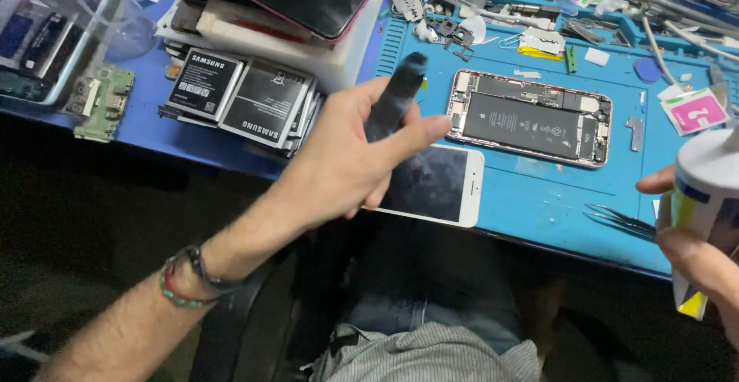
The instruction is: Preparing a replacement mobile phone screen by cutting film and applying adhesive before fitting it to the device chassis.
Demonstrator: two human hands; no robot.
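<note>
Hands meet over a blue repair mat (539, 197) at the centre of the frame. The left hand (350, 155) is closed around a dark, blurred brush-like tool (394, 97), thumb pressed along its side, tip pointing up. Just under that hand lies a white phone screen (439, 185), face up, its near edge hanging over the front edge of the tabletop (192, 151). Beside it, to the upper right, sits an opened phone body (531, 120) with battery and boards exposed. At the right edge of the frame the right hand (697, 243) grips a white bottle with a yellow and blue label (704, 197), tilted toward the mat; its nozzle is out of view.

My worry is the screen: with part of it off the edge, a nudge from the wrist could tip it into the person's lap or onto the floor. Fluid from the bottle could also run onto the bare boards if it is squeezed too hard. Tweezers (620, 220) lie near the right hand and could be knocked off. A stack of batteries (246, 97) sits at the upper left, well apart.
</note>
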